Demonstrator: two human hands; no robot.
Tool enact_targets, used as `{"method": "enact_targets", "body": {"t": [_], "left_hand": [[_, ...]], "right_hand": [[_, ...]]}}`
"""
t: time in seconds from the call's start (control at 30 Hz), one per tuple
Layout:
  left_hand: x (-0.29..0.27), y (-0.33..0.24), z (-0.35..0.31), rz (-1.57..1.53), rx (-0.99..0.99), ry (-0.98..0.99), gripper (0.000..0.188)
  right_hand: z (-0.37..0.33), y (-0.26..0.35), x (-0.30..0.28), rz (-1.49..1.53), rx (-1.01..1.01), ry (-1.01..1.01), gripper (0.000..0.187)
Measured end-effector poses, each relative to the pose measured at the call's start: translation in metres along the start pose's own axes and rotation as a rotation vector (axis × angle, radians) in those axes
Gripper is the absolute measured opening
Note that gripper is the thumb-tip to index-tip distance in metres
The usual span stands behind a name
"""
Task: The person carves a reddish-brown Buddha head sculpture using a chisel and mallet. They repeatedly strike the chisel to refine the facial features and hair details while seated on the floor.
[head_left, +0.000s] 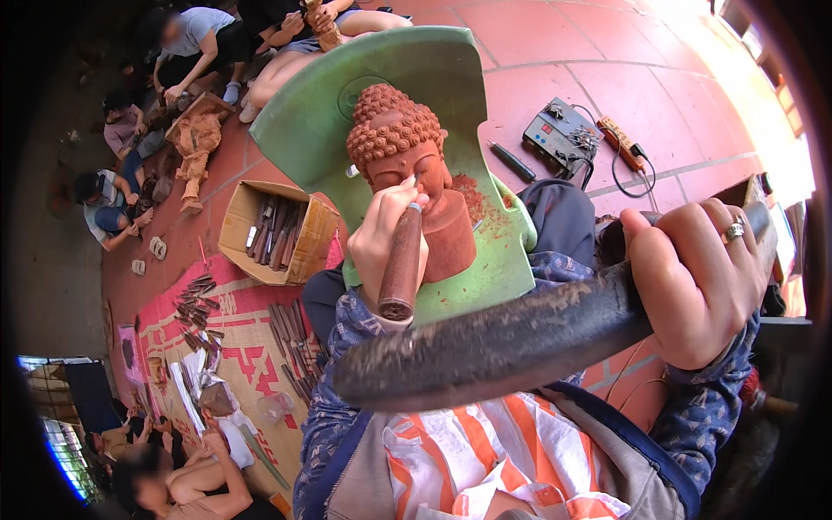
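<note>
Head view: gripping brown, cylindrical-handled tool (405, 260) in closed left hand (379, 238), at face of reddish-brown carved bust (407, 156), set just ahead on curved green shell (303, 126). Grasping worn, black, curved club (494, 334) in tightly closed right hand (698, 277), length extending leftward.

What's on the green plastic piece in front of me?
A carved reddish bust and scattered wood chips are on it. The bust and your left hand cover part of the green plastic piece; anything lying behind them is hidden.
</note>
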State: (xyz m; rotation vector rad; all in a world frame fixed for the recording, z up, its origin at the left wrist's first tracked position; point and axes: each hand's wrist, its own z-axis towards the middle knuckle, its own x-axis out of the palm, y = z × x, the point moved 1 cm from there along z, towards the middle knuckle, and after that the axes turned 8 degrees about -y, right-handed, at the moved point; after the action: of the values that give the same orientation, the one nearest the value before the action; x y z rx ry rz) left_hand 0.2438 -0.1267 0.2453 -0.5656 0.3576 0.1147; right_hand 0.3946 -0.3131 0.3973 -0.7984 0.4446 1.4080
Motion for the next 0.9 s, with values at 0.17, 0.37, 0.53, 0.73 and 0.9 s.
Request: {"method": "enact_targets", "body": {"t": [0.17,0.37,0.53,0.73,0.9], "left_hand": [[0.000,-0.003,0.001,0.051,-0.004,0.003,0.022],[0.000,-0.001,0.003,0.041,0.016,0.023,0.020],[-0.001,-0.002,0.001,0.049,0.008,0.041,0.018],[-0.023,0.003,-0.014,-0.224,-0.068,-0.003,0.016],[-0.052,0.017,-0.026,-0.136,-0.138,-0.097,0.018]], "right_hand": [[-0.005,0.000,0.004,0.033,0.062,0.012,0.022],[-0.010,0.000,0.012,-0.031,0.077,-0.020,0.023],[-0.018,-0.007,0.023,-0.014,0.046,-0.065,0.026],[-0.062,-0.014,0.049,0.233,0.331,-0.043,0.022],[-0.130,-0.005,0.094,0.553,0.842,-0.012,0.017]]}}
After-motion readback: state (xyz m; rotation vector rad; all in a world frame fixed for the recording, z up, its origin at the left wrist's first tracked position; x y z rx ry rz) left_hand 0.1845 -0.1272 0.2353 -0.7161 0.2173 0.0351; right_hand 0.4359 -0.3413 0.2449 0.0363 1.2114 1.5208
